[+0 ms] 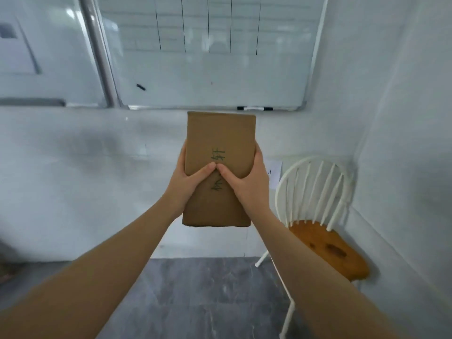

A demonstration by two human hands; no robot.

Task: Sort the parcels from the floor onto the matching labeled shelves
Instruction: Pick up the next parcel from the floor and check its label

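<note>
A brown cardboard parcel with dark handwritten characters on its face is held up at arm's length in the middle of the view, long side upright. My left hand grips its left edge and my right hand grips its right edge. Both thumbs lie on the front face and nearly touch, covering part of the writing. No shelves or other parcels are in view.
A whiteboard with ruled lines hangs on the white wall ahead, markers on its ledge. A white spindle-back chair with a wooden seat stands in the right corner. Grey tiled floor lies below.
</note>
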